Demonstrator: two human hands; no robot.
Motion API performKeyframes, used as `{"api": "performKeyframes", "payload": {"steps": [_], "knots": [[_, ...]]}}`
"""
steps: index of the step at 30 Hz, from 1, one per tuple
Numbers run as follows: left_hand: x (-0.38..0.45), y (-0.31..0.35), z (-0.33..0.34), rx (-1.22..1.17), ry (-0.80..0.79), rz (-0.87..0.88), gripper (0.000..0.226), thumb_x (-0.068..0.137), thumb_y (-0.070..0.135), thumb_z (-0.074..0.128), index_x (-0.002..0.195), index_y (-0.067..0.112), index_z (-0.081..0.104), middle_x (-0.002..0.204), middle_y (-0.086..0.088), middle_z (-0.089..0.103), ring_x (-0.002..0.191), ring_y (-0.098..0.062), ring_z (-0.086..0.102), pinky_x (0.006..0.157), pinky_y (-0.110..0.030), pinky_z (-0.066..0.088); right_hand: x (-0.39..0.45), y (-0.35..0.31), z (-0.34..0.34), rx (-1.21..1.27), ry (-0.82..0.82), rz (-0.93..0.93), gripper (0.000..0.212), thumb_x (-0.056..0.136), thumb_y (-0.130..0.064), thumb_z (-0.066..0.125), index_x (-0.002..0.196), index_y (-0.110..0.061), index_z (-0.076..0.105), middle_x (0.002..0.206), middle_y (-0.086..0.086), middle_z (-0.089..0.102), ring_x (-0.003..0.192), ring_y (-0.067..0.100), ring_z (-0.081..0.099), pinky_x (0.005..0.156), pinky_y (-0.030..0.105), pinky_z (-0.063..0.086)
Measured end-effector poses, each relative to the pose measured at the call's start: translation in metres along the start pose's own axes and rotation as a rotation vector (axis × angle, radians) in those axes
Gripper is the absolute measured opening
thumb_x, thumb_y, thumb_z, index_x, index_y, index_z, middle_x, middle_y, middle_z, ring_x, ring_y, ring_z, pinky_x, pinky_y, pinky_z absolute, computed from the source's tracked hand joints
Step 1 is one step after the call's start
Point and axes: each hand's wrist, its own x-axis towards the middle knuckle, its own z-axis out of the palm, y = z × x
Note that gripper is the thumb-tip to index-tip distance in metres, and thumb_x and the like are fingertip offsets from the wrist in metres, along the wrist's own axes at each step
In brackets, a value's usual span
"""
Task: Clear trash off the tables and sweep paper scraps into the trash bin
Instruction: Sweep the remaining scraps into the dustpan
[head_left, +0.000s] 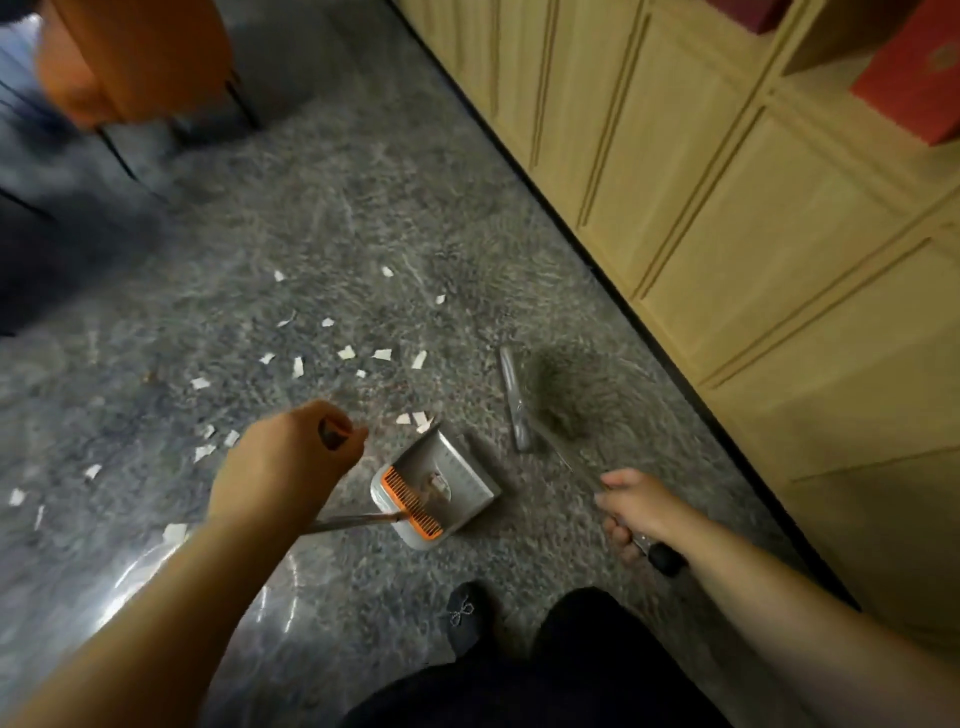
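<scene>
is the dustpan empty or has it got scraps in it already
Not empty: the dustpan holds a couple of pale scraps near its orange comb. Most paper scraps lie on the floor.

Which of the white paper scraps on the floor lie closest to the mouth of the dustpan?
The small pair of scraps just beyond the dustpan mouth, touching its front lip. All the others lie scattered farther up and to the left.

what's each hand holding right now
Left hand: closed around the dustpan handle.
Right hand: closed around the broom handle.
</scene>
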Motion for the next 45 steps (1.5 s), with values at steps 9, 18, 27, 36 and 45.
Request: {"api": "performKeyframes", "payload": {"steps": [9, 18, 27, 36, 45], "knots": [[0.032, -0.051, -0.004, 0.046, -0.014, -0.246, 0.024, 0.087, 0.054, 0.063, 0.084, 0.03, 0.065, 0.071, 0.006, 0.064, 0.064, -0.013, 0.057, 0.054, -0.026, 0.042, 0.071, -0.096, 0.021, -0.297, -0.067, -0.01, 0.041, 0.098, -0.001, 0.043, 0.138, 0.006, 0.035, 0.06, 0.011, 0.042, 0.048, 0.017, 0.038, 0.031, 0.014, 0.028], [0.065, -0.058, 0.002, 0.057, 0.061, -0.448, 0.028, 0.087, 0.054, 0.063, 0.085, 0.027, 0.067, 0.074, 0.004, 0.064, 0.068, -0.017, 0.056, 0.057, -0.028, 0.042, 0.132, -0.166, 0.035, -0.684, -0.243, -0.013, 0.037, 0.098, -0.002, 0.042, 0.133, 0.007, 0.039, 0.056, 0.011, 0.041, 0.047, 0.019, 0.037, 0.043, 0.024, 0.029], [0.046, -0.076, 0.007, 0.115, 0.08, -0.53, 0.029, 0.088, 0.054, 0.061, 0.097, 0.027, 0.069, 0.074, 0.008, 0.06, 0.066, -0.014, 0.053, 0.056, -0.027, 0.04, 0.154, -0.19, 0.061, -1.107, -0.433, -0.109, 0.031, 0.095, -0.009, 0.046, 0.125, -0.014, 0.043, 0.064, 0.007, 0.053, 0.045, 0.014, 0.049, 0.04, 0.02, 0.039], [0.038, -0.08, 0.011, 0.128, 0.112, -0.524, 0.029, 0.089, 0.053, 0.062, 0.096, 0.026, 0.07, 0.081, 0.002, 0.071, 0.064, -0.015, 0.05, 0.055, -0.026, 0.038, 0.133, -0.175, 0.091, -1.136, -0.555, -0.108, 0.037, 0.096, -0.008, 0.048, 0.131, -0.012, 0.039, 0.066, 0.005, 0.051, 0.039, 0.009, 0.046, 0.038, 0.019, 0.037], [0.024, -0.079, 0.013, 0.133, 0.099, -0.496, 0.03, 0.091, 0.054, 0.058, 0.101, 0.028, 0.067, 0.081, 0.006, 0.069, 0.07, -0.017, 0.062, 0.056, -0.026, 0.047, 0.11, -0.166, 0.1, -1.004, -0.662, -0.019, 0.044, 0.097, -0.01, 0.05, 0.139, -0.016, 0.038, 0.059, 0.005, 0.05, 0.037, 0.009, 0.044, 0.037, 0.019, 0.036]]}}
